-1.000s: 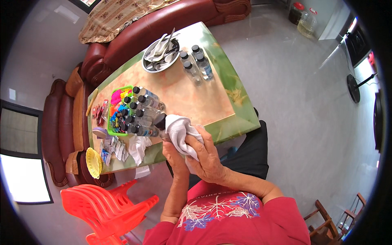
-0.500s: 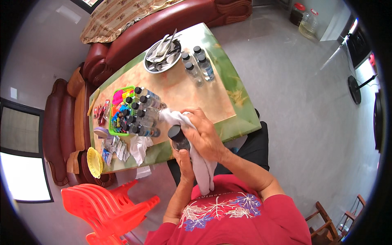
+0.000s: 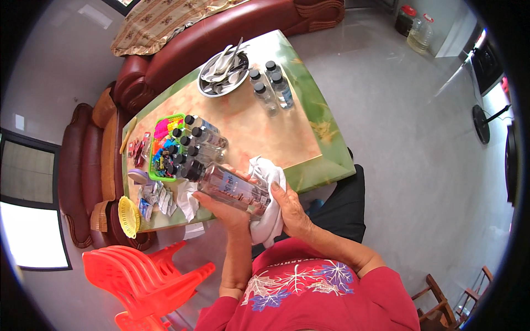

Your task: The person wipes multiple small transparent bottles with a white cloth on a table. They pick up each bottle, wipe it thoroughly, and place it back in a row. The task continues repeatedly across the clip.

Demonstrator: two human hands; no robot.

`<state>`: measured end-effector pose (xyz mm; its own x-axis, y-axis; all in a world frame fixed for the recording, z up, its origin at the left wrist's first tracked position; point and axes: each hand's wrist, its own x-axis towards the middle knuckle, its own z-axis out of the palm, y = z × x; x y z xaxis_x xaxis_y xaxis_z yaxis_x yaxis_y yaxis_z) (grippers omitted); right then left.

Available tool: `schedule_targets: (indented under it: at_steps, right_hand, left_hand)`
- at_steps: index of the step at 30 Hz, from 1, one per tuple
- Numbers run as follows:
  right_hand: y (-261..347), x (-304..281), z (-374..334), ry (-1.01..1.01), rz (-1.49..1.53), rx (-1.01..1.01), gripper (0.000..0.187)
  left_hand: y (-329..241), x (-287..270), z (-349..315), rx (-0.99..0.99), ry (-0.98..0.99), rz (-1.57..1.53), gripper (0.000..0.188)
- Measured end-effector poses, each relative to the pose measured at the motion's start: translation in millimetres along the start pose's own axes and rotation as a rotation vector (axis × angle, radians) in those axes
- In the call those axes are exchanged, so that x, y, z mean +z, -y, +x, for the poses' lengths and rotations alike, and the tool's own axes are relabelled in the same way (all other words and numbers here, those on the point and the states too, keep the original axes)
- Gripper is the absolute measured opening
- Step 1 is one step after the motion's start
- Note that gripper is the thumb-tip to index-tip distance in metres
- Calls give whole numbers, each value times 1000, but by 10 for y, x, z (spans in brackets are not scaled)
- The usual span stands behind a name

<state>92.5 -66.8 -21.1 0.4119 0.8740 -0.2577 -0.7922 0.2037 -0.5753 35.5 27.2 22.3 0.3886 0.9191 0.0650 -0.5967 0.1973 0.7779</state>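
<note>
A clear bottle with a black cap [image 3: 229, 187] lies tilted across my hands, its cap pointing to the left and its base to the right. My left hand [image 3: 225, 212] cradles it from below, with fingers showing behind its far side. A white cloth [image 3: 269, 225] is wrapped round the base. My right hand [image 3: 293, 214] grips this cloth and presses it against the bottle's end. Just beyond, several similar black-capped bottles [image 3: 208, 138] stand close together on the table, partly hidden by the held one.
On the marble-patterned table [image 3: 276, 146] are more bottles [image 3: 266, 99], a metal bowl [image 3: 220, 95] of spoons, a green basket [image 3: 151, 165] of colourful items, small packets [image 3: 160, 198] and a yellow basket [image 3: 129, 218]. Red plastic chairs [image 3: 132, 281] stand at the near left.
The bottle has turned from cap toward me to lying sideways, cap to the left. My right hand and the cloth have moved from its side to its base.
</note>
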Motion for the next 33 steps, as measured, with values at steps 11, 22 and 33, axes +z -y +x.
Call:
schedule_targets:
  at_steps: [11, 22, 33]
  right_hand:
    - [69, -46, -79, -54, -1101, -819, 41]
    - [696, 214, 313, 323, -770, -522, 31]
    - [577, 289, 265, 192, -981, -735, 40]
  left_hand:
    - [168, -141, -244, 103, -107, 441, 56]
    - [178, -251, -482, -96, 265, 507, 81]
    - [220, -212, -432, 174, 49, 604, 94]
